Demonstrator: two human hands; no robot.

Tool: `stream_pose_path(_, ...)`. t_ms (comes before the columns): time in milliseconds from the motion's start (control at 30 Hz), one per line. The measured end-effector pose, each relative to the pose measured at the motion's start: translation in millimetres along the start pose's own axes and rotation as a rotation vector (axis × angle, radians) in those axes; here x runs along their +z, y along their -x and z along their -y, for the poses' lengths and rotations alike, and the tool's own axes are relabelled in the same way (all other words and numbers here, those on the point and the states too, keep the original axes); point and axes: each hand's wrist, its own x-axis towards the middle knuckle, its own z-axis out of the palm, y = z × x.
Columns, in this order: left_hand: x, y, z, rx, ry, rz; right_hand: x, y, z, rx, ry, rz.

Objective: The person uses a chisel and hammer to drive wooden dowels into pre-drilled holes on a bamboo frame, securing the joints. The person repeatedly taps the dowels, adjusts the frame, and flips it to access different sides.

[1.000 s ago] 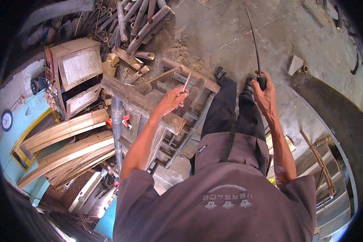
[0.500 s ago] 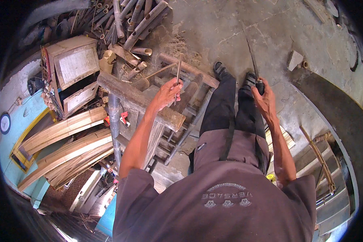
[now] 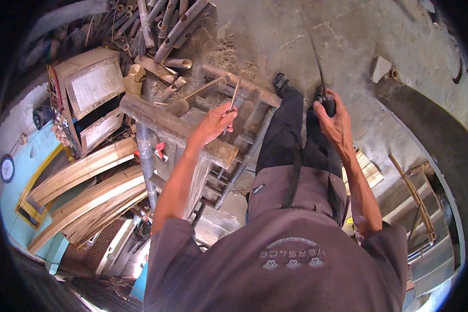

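My left hand (image 3: 216,125) is closed around a slender, light-coloured stick (image 3: 236,92), which points up and slightly right above a wooden bench (image 3: 166,125) with a thick round beam. A short end of the stick shows below the fingers. In front of my right leg, my right hand (image 3: 338,118) grips the black handle (image 3: 328,106) of a tool with a long, thin dark blade (image 3: 317,61). The blade points away from me, almost edge-on; whether it is a saw or a knife I cannot tell. Stick and blade are well apart.
Bamboo poles (image 3: 179,28) lie heaped at the far left, beside a worn wooden cabinet (image 3: 93,83). Bundles of split strips (image 3: 96,169) stick out left of the bench. A red-handled tool (image 3: 160,150) rests on the bench. At right is a dark curved surface (image 3: 426,114).
My right hand has moved slightly up and left with the bladed tool. The stick in my left hand now leans more to the right.
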Motion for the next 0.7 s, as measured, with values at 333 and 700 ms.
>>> stream_pose_path(333,15.9,10.4,18.6,0.016,-0.284,-0.151,-1.8,-12.8,13.1,-0.172,0.238,0.297)
stream_pose_path(700,47.8,-2.9,46.6,0.415,-0.790,-0.606,-12.0,-33.3,13.1,-0.273,0.222,0.330)
